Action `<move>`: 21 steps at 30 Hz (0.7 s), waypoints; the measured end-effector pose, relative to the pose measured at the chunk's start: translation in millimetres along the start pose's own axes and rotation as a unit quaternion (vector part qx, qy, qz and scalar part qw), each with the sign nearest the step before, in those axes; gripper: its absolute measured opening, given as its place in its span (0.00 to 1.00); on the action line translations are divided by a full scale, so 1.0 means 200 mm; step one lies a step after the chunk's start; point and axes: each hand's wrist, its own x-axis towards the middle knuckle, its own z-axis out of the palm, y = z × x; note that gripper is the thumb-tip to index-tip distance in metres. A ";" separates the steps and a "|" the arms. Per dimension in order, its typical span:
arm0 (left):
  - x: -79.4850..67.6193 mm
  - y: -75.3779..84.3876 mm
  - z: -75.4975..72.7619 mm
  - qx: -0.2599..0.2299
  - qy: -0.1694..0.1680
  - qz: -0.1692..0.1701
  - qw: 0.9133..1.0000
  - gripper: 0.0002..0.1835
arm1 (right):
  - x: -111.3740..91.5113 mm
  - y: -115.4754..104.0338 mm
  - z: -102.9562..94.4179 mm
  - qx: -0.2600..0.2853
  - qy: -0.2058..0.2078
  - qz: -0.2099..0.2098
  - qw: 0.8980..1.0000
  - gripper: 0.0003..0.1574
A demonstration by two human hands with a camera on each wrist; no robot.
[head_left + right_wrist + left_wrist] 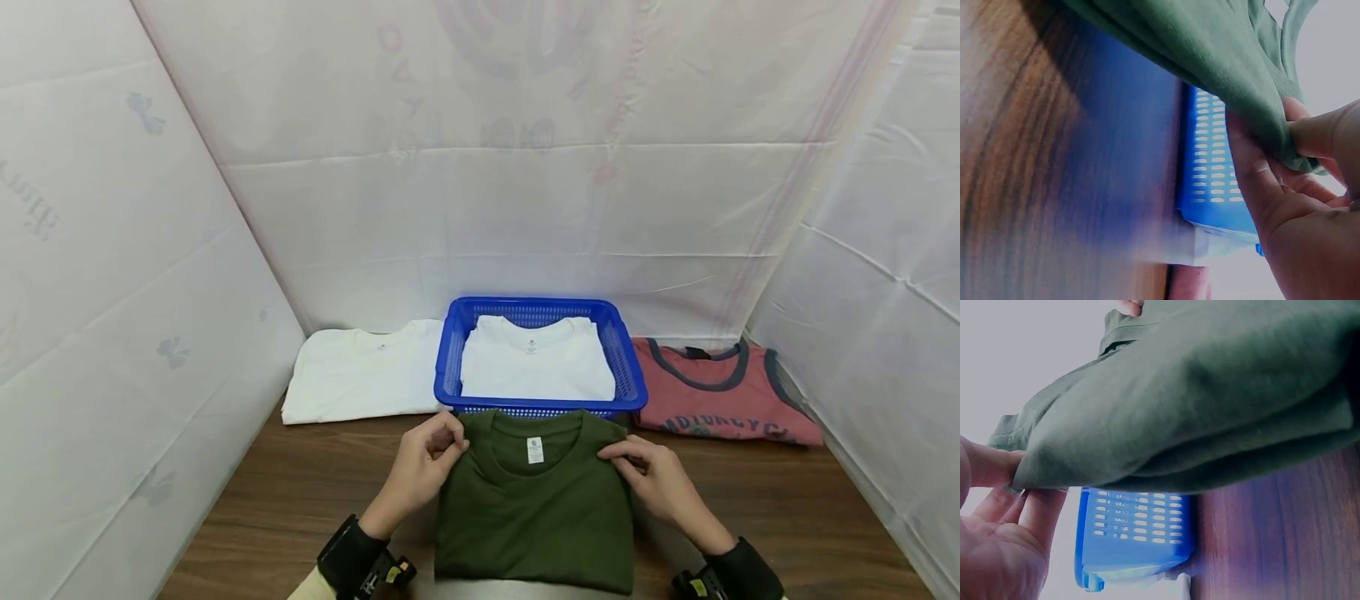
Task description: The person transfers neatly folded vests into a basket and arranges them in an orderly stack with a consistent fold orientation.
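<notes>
Dark green fabric, neatly folded into a T-shirt with a ribbed round collar (pixel 534 517), is held above the brown wood-grain desk (pixel 787 508), directly in front of the basket. The wrist views show its folded edge raised with the desk visible beneath; whether the lower hem touches the desk, I cannot tell. A white rectangular label (pixel 535 450) shows inside the collar.

Both hands are gripping: the left hand (pixel 423 462) pinches one shoulder corner between thumb and fingers, the right hand (pixel 660 479) the other. To carry the shirt well, I would catch every layer in each pinch, keep the two corners level, and hold light sideways tension so the collar stays flat and the loose folds underneath do not drop open.

Just beyond the collar stands the blue perforated plastic basket (pixel 628 358), with a white folded T-shirt (pixel 536 367) lying inside. Its near rim is the main obstacle to any forward move, and a sagging fold could snag there. Left of the basket lies a second white folded garment (pixel 360 375); right of it, a red folded shirt with dark trim and lettering (pixel 712 404). White sheeting (pixel 525 208) closes off the back and sides.
</notes>
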 end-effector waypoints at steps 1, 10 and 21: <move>0.00 0.00 0.00 -0.004 -0.002 -0.009 1.000 0.08 | 0.00 -0.01 0.00 -0.003 0.002 0.004 1.000 0.18; 0.00 0.03 -0.05 -0.011 0.015 -0.058 0.998 0.10 | 0.00 -0.08 -0.05 -0.035 0.082 -0.059 0.994 0.22; 0.02 0.11 -0.07 0.022 0.025 -0.029 0.999 0.28 | 0.05 -0.17 -0.12 -0.004 0.130 -0.128 0.983 0.27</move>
